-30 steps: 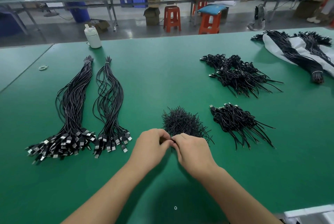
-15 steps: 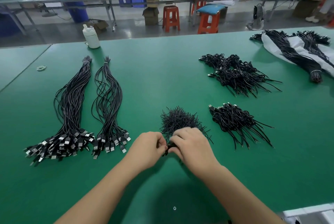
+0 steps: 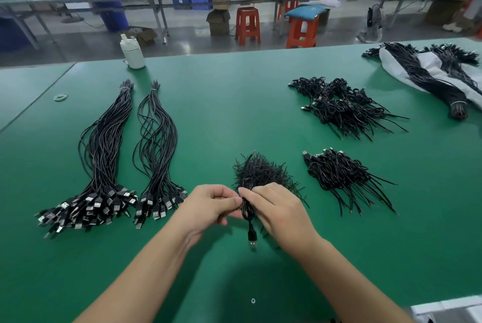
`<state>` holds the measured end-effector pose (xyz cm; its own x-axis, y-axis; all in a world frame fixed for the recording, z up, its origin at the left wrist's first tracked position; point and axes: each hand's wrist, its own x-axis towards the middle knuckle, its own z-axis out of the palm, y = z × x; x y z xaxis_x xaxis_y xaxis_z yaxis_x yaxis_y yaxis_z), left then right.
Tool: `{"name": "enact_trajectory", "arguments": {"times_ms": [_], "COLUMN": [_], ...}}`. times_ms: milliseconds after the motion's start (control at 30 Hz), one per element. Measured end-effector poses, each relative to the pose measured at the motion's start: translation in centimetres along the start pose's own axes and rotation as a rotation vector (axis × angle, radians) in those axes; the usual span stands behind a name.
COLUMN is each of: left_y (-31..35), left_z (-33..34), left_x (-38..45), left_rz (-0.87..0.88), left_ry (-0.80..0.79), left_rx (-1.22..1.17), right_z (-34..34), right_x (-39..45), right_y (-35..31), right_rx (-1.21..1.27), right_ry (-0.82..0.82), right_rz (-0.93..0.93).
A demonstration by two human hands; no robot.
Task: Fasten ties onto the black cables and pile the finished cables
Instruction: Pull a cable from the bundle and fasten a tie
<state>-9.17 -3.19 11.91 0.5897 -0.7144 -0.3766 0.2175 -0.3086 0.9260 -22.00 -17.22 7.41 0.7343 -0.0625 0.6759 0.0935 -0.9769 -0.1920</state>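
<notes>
Now dangling lower, the light, floppy coiled cable [image 3: 247, 212] is being pinched by left hand [image 3: 208, 205] and right hand [image 3: 276, 209]; gripping its bundled middle looks best.

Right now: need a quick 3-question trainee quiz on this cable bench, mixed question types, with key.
1. True or false: both hands hold the coiled cable, left hand and right hand together.
2. Multiple choice: where does the pile of loose ties lie? A) just beyond the hands B) beside the white bottle C) on the white bag
3. Fill in: the two long cable bundles lie on the person's ____ side of the green table.

Key: 1 true; 2 A; 3 left.
</notes>
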Motion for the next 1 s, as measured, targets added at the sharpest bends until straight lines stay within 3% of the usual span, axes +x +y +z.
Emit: {"name": "enact_trajectory", "arguments": {"times_ms": [233,333,567,833,900,1000], "left_y": [-0.1,-0.1,-0.6,-1.1,-1.0,-0.6], "left_z": [0.1,0.4,0.7,0.9,1.0,1.1], "left_x": [-0.1,-0.6,-0.6,-0.1,-0.1,-0.4], "left_rz": [0.279,0.502,0.840,1.144,1.159,1.024], "left_ry": [0.142,0.243,0.352,0.420,0.385,0.325], "left_rx": [0.379,0.616,0.822,1.242,1.281,1.148], "right_z": [-0.4,-0.4,-0.7,-0.2,-0.5,-0.8], "right_x": [0.8,1.3,2.3,2.7,2.7,2.8], "right_y": [-0.9,-1.5,-1.5,-1.1,-1.2,-1.3], "right_rx": [0.166,0.359,0.902,1.124,1.154,1.145], "right_ry": [-0.058,-0.035,-0.161,-0.082,-0.088,-0.119], "right_rz": [0.252,0.462,0.898,1.069,1.027,0.964]}}
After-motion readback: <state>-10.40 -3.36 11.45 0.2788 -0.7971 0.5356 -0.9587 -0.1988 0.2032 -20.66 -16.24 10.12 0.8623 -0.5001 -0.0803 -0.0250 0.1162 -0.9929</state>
